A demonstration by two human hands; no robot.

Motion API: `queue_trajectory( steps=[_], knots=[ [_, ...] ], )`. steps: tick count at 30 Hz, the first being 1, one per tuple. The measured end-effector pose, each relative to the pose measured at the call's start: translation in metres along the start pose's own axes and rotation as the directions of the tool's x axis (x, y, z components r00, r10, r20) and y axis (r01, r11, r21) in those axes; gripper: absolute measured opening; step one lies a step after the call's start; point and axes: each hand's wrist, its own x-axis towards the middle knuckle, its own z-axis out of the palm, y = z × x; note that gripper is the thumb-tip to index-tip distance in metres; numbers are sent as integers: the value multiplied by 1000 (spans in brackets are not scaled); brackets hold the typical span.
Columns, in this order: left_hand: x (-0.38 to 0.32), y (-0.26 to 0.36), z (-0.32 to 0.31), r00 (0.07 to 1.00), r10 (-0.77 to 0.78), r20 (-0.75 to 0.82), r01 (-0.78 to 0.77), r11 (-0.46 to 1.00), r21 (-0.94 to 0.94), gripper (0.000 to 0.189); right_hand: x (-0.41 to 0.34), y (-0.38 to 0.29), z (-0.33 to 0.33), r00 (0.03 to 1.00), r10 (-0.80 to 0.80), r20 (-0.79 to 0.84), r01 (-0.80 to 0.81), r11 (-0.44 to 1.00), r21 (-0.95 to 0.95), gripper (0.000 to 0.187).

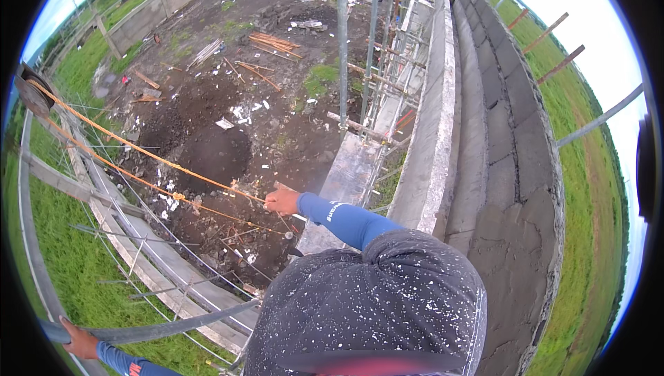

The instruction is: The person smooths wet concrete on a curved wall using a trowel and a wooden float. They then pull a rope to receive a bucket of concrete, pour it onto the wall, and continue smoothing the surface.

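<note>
My right hand (281, 201), at the end of a blue sleeve, is closed around an orange rope (171, 162). From this grip the rope runs up and left to a pulley wheel (35, 90). A second run of rope (140, 174) comes off the pulley, bears a knot (178, 197), and drops away below my right hand; its lower end is too small to tell. At the lower left, my left hand (80, 339) is wrapped around a grey metal pipe (171, 328) of the scaffold.
Below lies dirt ground (192, 116) with scattered debris and wood pieces (272, 41). A metal scaffold plank (353, 163) and upright pipes (342, 39) stand ahead. Along my right runs a concrete block wall (524, 132) with fresh mortar (513, 251). Rebar (166, 290) juts out at left.
</note>
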Motion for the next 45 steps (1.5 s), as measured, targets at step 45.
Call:
queue_trajectory(
  steps=[45],
  knots=[
    [-10,16,-9,991,-74,110,88,987,-135,68,20,-11,-62,989,28,-148,-77,940,-332,39]
  ],
)
